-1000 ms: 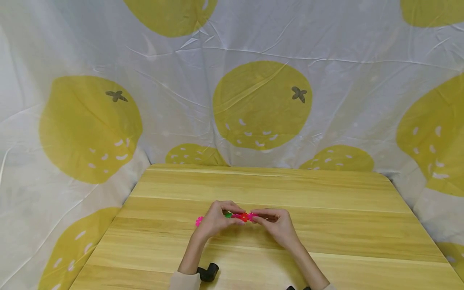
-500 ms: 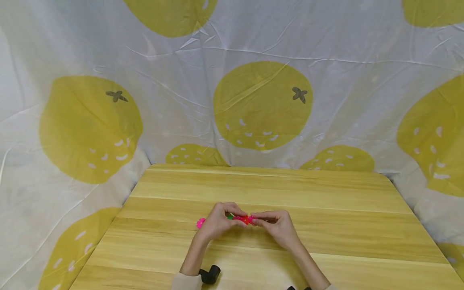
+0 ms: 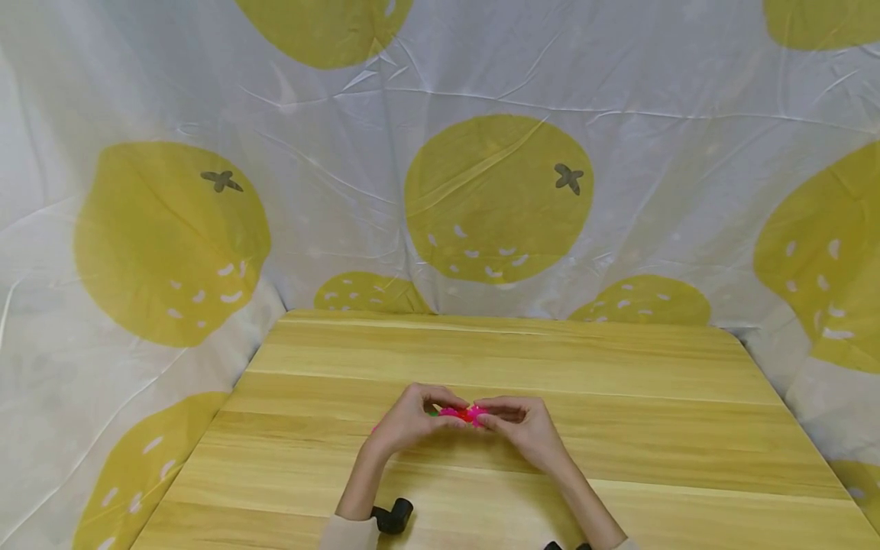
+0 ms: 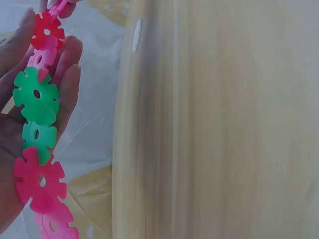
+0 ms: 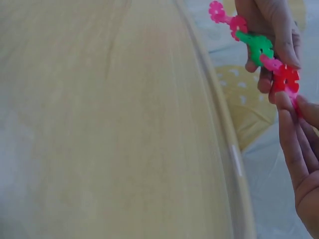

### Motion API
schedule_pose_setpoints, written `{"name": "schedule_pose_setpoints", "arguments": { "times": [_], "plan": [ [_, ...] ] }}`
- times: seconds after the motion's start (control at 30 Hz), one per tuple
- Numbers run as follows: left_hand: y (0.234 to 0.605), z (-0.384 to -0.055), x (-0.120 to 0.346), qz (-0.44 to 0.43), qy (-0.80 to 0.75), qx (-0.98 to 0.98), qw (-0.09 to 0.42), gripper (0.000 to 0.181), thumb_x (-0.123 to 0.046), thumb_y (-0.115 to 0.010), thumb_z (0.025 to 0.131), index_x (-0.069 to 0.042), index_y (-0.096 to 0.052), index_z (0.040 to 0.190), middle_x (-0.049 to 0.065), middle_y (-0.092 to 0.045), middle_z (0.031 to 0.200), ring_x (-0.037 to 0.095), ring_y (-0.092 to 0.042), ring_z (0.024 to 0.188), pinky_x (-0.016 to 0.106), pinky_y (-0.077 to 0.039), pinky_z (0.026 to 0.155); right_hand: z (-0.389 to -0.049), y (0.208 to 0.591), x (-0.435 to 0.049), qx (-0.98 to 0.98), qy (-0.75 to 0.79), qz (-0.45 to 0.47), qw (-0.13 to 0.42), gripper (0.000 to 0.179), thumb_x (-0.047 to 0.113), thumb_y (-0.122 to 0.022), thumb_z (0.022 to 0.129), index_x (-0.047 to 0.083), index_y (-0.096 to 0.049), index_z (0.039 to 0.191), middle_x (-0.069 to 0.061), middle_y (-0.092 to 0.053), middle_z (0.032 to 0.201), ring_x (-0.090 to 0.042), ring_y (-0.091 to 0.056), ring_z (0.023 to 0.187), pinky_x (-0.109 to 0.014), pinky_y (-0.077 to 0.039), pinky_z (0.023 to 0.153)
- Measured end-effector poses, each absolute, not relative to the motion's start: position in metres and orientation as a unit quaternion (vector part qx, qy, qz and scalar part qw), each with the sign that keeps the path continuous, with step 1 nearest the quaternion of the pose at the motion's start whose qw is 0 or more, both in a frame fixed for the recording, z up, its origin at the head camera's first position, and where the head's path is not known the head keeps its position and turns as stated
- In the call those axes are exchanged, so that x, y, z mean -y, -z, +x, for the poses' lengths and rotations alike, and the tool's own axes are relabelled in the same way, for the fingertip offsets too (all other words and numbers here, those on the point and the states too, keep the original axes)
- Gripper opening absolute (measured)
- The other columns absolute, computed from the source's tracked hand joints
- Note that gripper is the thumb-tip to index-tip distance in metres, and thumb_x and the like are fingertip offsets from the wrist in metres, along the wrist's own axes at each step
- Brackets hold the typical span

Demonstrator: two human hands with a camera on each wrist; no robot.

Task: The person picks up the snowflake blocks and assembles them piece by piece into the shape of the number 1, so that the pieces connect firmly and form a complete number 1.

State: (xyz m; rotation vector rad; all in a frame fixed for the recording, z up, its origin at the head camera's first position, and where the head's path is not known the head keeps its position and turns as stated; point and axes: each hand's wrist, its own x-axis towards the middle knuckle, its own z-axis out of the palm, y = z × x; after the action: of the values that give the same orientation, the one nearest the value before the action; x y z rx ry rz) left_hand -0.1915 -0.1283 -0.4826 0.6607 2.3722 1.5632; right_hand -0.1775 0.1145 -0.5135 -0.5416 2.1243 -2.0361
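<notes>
A chain of notched plastic snowflake discs, in pink, green and red, is held in the air between both hands. My left hand [image 3: 411,416] grips it close to the red disc [image 4: 47,31]. From there the green discs [image 4: 37,94] and a deeper pink disc [image 4: 40,180] trail along the palm. At the other end, my right hand [image 3: 528,429] pinches a pink disc [image 3: 477,415] joined to the red one, between thumb and fingers. Those fingertips partly cover it in the right wrist view, where the chain's far pink disc [image 5: 217,12] sticks out past the left hand.
Beneath the hands lies a wooden table [image 3: 619,382]. A white cloth [image 3: 330,191] printed with yellow fruit hangs behind it and at the sides. Black camera mounts [image 3: 394,516] sit at the wrists.
The chain has turned a little in the hands. Its far-left pink disc, plain before in the head view, is now almost hidden behind the left wrist. Both hands stay nearly in place.
</notes>
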Motion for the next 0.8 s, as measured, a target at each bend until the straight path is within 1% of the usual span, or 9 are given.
{"name": "schedule_pose_setpoints", "arguments": {
  "times": [0.1, 0.17, 0.23, 0.37, 0.57, 0.63, 0.73, 0.8],
  "plan": [
    [0.481, -0.192, 0.13, 0.227, -0.522, -0.813, 0.119, 0.019, -0.015, -0.079, 0.092, -0.014, -0.081, 0.111, 0.003, -0.078, 0.11, 0.015, -0.068, 0.099, 0.026, -0.057, 0.083, -0.179, 0.515, -0.115, -0.688, 0.697, -0.17, 0.109, 0.032, 0.014, -0.077, 0.094, -0.005, -0.073, 0.12, -0.024, -0.075, 0.113, -0.025, -0.079, 0.091, -0.043, -0.063, 0.083],
    [0.479, -0.191, 0.13, 0.23, -0.518, -0.815, 0.122, 0.02, -0.014, -0.079, 0.093, -0.015, -0.08, 0.113, 0.002, -0.078, 0.11, 0.014, -0.068, 0.098, 0.026, -0.057, 0.082, -0.18, 0.515, -0.116, -0.68, 0.705, -0.161, 0.121, 0.034, 0.013, -0.076, 0.094, -0.007, -0.071, 0.122, -0.025, -0.075, 0.111, -0.024, -0.079, 0.088, -0.042, -0.063, 0.083],
    [0.478, -0.19, 0.129, 0.234, -0.51, -0.819, 0.121, 0.022, -0.015, -0.079, 0.092, -0.015, -0.08, 0.114, 0.001, -0.078, 0.11, 0.012, -0.068, 0.096, 0.026, -0.057, 0.082, -0.18, 0.515, -0.116, -0.676, 0.71, -0.154, 0.126, 0.036, 0.011, -0.076, 0.095, -0.009, -0.07, 0.124, -0.024, -0.075, 0.108, -0.02, -0.079, 0.086, -0.038, -0.064, 0.081],
    [0.477, -0.188, 0.125, 0.242, -0.494, -0.828, 0.105, 0.026, -0.016, -0.081, 0.09, -0.014, -0.079, 0.116, 0.001, -0.078, 0.111, 0.01, -0.067, 0.094, 0.026, -0.057, 0.083, -0.179, 0.514, -0.116, -0.665, 0.723, -0.143, 0.125, 0.037, 0.007, -0.074, 0.095, -0.013, -0.067, 0.125, -0.019, -0.074, 0.106, -0.013, -0.078, 0.084, -0.031, -0.064, 0.079],
    [0.479, -0.186, 0.116, 0.238, -0.49, -0.835, 0.073, 0.031, -0.013, -0.083, 0.088, -0.008, -0.078, 0.118, 0.009, -0.078, 0.114, 0.015, -0.07, 0.097, 0.023, -0.057, 0.08, -0.178, 0.516, -0.113, -0.637, 0.753, -0.115, 0.123, 0.038, 0.0, -0.071, 0.095, -0.02, -0.062, 0.126, -0.016, -0.078, 0.105, -0.013, -0.078, 0.087, -0.029, -0.063, 0.08],
    [0.48, -0.186, 0.113, 0.235, -0.496, -0.834, 0.059, 0.031, -0.013, -0.084, 0.087, -0.008, -0.079, 0.117, 0.009, -0.079, 0.112, 0.017, -0.071, 0.097, 0.023, -0.057, 0.08, -0.178, 0.516, -0.111, -0.635, 0.757, -0.104, 0.116, 0.039, 0.0, -0.072, 0.095, -0.021, -0.061, 0.126, -0.012, -0.079, 0.103, -0.013, -0.078, 0.087, -0.029, -0.063, 0.08],
    [0.482, -0.186, 0.11, 0.228, -0.499, -0.836, 0.035, 0.03, -0.013, -0.086, 0.085, -0.011, -0.08, 0.114, 0.006, -0.08, 0.109, 0.018, -0.072, 0.097, 0.023, -0.057, 0.081, -0.177, 0.516, -0.109, -0.635, 0.76, -0.085, 0.105, 0.038, 0.001, -0.073, 0.094, -0.019, -0.064, 0.124, -0.007, -0.08, 0.1, -0.013, -0.078, 0.087, -0.028, -0.063, 0.079],
    [0.483, -0.186, 0.108, 0.226, -0.5, -0.835, 0.019, 0.029, -0.012, -0.086, 0.084, -0.011, -0.081, 0.112, 0.005, -0.08, 0.107, 0.02, -0.072, 0.097, 0.024, -0.057, 0.081, -0.176, 0.515, -0.108, -0.636, 0.761, -0.08, 0.101, 0.038, 0.002, -0.074, 0.094, -0.018, -0.064, 0.125, -0.006, -0.08, 0.1, -0.013, -0.078, 0.087, -0.029, -0.063, 0.079]
  ]
}}
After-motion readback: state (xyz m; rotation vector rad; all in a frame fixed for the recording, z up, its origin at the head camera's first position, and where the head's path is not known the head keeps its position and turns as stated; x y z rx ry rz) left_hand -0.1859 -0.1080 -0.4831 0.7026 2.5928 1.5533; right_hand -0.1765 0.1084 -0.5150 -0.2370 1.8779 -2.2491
